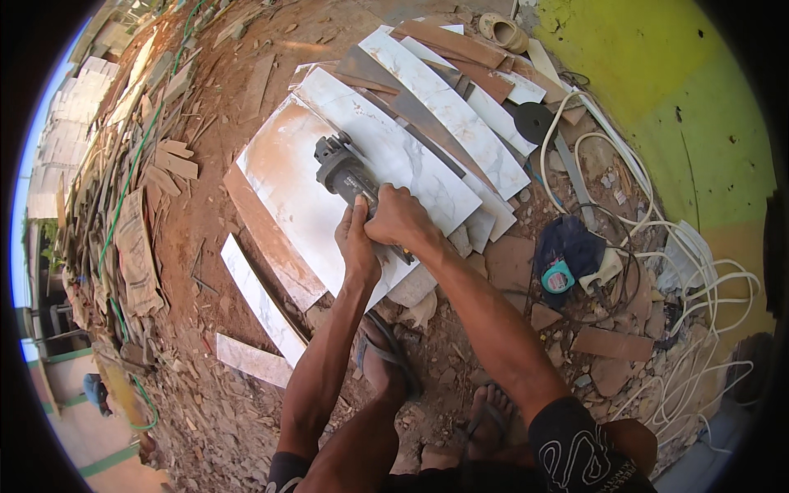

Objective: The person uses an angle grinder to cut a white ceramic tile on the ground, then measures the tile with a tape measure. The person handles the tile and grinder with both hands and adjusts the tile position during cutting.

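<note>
1. Both hands together, clamped round an angle grinder [352,177]: left hand [359,242] on the left of its body, thumb up along it; right hand [399,215] closed round the rear part, the two touching.
2. Grinder lies slantwise over the white marble-patterned tiles [419,185], head toward their far edge, rear toward the near edge. A thin line runs from the far left corner to the head; cut or seam, cannot tell.
3. Beyond the right edge: overlapping tile strips [448,107], a beige roll [503,33] and a black disc-shaped item [536,123]. Off the near right corner: dark cloth [571,246], teal tape measure [557,278], loops of white cable [711,308].
4. Off the left edge: narrow offcut [261,297] on rubble. Sandalled left foot [382,349] just beside the near edge.
5. Forearms converge from the lower edge of view; left steeper, right slanting inward, both wrists near the grinder's rear.
6. Writing: small pale marks on the grinder body, too small to read; pale print on the right dark sleeve [579,448].
</note>
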A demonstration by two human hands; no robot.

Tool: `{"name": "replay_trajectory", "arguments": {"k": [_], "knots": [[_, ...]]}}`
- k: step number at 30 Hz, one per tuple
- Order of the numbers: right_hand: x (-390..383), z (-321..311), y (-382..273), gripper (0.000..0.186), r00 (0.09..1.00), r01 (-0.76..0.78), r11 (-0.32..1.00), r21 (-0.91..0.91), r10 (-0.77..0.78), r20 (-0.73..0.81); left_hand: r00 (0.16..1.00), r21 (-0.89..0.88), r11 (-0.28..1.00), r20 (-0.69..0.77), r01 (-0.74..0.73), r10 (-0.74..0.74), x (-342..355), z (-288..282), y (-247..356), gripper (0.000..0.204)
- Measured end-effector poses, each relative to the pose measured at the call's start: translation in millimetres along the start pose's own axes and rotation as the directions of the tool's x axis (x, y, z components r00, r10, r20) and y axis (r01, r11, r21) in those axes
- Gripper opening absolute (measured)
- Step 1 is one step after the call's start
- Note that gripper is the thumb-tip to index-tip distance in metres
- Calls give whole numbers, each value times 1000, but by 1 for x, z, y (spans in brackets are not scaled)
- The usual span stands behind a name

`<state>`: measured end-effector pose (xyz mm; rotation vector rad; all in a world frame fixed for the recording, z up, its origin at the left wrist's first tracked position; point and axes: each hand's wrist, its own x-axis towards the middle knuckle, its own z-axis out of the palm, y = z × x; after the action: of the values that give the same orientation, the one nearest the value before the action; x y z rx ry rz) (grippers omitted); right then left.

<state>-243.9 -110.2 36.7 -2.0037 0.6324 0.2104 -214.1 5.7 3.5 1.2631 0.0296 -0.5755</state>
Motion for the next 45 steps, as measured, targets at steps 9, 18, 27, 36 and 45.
{"name": "replay_trajectory", "arguments": {"k": [9, 18, 27, 36, 45], "knots": [[-2, -3, 0, 66, 1000, -1, 1000, -13, 2, 25, 1000, 35, 999, -17, 0, 1, -3, 3, 1, 38], [-4, -1, 3, 64, 1000, 19, 1000, -11, -19, -9, 1000, 34, 999, -16, 6, -6, -2, 0, -3, 37], [-6, -1, 8, 61, 999, 37, 999, -23, -38, -21, 1000, 37, 999, 18, 1, -2, -7, 3, -5, 39], [-11, -4, 7, 60, 1000, 25, 1000, -16, -25, 3, 999, 47, 998, -19, 32, -31, -11, 4, -4, 39], [-17, -8, 7, 61, 1000, 16, 1000, -13, -15, 21, 999, 54, 998, -12, 32, -31, -14, 5, -7, 39]]}}
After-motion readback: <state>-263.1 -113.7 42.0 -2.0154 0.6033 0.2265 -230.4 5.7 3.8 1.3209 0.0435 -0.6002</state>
